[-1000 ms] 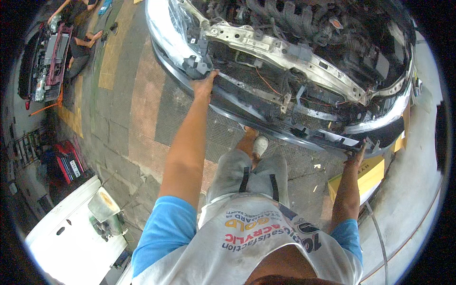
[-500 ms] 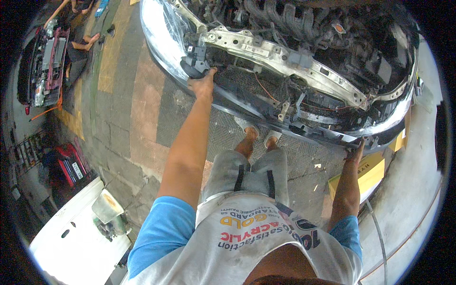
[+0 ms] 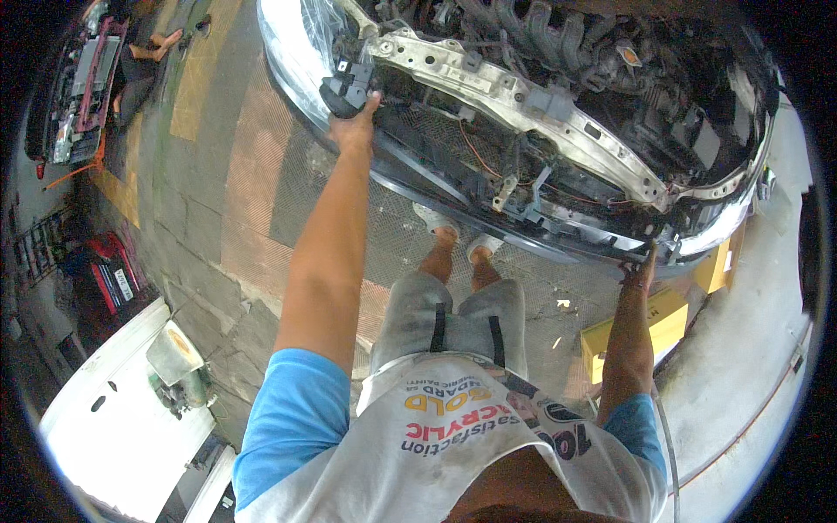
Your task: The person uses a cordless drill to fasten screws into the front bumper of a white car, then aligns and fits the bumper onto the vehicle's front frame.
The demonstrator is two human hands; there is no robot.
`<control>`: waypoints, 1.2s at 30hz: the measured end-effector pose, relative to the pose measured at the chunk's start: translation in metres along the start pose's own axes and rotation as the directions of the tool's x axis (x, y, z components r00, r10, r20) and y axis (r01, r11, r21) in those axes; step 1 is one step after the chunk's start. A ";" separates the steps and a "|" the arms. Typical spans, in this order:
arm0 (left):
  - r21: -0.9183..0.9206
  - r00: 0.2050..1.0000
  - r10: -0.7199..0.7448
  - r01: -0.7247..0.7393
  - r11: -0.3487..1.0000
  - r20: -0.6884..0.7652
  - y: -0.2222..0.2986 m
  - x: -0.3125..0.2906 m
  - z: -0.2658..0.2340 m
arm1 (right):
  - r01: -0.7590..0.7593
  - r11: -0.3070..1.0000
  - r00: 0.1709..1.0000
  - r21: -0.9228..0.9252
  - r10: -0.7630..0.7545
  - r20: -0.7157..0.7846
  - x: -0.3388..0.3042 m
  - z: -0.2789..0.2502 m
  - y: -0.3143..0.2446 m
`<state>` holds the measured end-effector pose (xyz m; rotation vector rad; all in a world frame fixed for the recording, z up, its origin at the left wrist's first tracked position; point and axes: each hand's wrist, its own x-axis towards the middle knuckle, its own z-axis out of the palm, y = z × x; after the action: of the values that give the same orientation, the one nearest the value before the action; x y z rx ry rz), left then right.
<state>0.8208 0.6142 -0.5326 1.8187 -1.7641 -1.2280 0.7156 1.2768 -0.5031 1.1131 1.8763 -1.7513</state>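
A dark front bumper cover (image 3: 433, 197) runs across the open front of a car, below the pale metal radiator support (image 3: 514, 96). My left hand (image 3: 352, 132) grips its upper edge near the left headlight (image 3: 301, 57), thumb up beside a black plastic bracket (image 3: 350, 87). Farther right, my right hand (image 3: 638, 272) holds the bumper cover close to the right headlight (image 3: 722, 228), its fingers partly hidden beneath the edge. Between the cover and the support, a thin orange wire (image 3: 475, 148) hangs by a small metal bracket (image 3: 504, 192).
Yellow boxes (image 3: 667, 318) stand on the floor by my right arm, with a grey hose (image 3: 667, 436) nearby. At lower left are a white panel (image 3: 96, 427) and a machine with a pale top (image 3: 176, 349). Another person's legs (image 3: 144, 65) show beside a second car front (image 3: 83, 78).
The bumper cover's right end has moved closer to the car and the right headlight, with my right hand on it. My left hand keeps its grip. The whole view has shifted slightly.
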 end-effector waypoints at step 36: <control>-0.120 0.926 -0.005 0.054 0.991 0.378 -0.024 0.046 -0.019 | 0.078 0.995 0.977 0.065 -0.063 -0.202 0.021 -0.025 0.022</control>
<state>0.8444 0.5697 -0.5556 1.6210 -1.7991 -1.7580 0.7248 1.3053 -0.5283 1.3087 2.0042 -1.8189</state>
